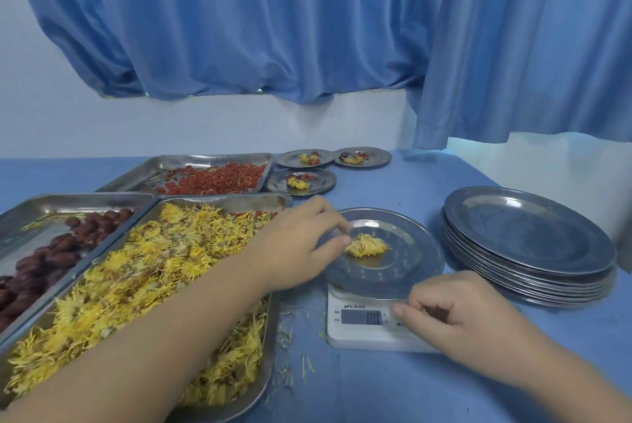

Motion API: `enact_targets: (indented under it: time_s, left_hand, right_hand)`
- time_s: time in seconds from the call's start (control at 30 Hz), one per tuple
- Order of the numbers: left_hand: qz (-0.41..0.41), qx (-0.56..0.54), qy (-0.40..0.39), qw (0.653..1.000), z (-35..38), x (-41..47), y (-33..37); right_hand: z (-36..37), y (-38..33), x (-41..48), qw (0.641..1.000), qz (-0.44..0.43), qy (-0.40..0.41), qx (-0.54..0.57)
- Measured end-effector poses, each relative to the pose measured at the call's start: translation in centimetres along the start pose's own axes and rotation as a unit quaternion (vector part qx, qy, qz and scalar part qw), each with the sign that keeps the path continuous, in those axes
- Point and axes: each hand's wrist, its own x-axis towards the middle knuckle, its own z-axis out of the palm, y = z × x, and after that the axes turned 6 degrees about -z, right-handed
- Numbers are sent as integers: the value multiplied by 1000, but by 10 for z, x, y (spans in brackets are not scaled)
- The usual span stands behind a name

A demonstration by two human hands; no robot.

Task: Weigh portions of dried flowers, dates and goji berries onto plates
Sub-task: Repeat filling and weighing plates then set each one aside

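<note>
A steel plate (403, 272) sits on a white digital scale (355, 333); a small clump of dried yellow flowers (367, 246) lies on it. My left hand (301, 245) reaches across from the flower tray (136, 292), its fingertips at the clump's left edge; whether they pinch it is unclear. My right hand (458, 313) holds the plate's near rim with curled fingers, over the scale's right side. Dates fill the tray (44, 251) at the left. Goji berries lie in the far tray (205, 176).
Three small plates (301, 181), (305, 158), (362, 157) with mixed portions stand at the back. A stack of several empty plates (526, 245) is at the right. Loose petals (290, 354) litter the blue tabletop by the scale. A blue curtain hangs behind.
</note>
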Motion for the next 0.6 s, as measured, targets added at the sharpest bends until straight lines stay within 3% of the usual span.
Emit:
enact_targets:
  time_s: [0.13, 0.3, 0.6]
  left_hand:
    - [-62, -13, 20, 998, -26, -21, -34]
    - [-146, 67, 23, 987, -57, -42, -86]
    - [-311, 143, 42, 938, -110, -88, -201]
  right_hand:
    - [4, -21, 18, 998, -33, 14, -46]
    - [19, -55, 52, 997, -59, 46, -18]
    - [47, -54, 52, 996, -27, 78, -15]
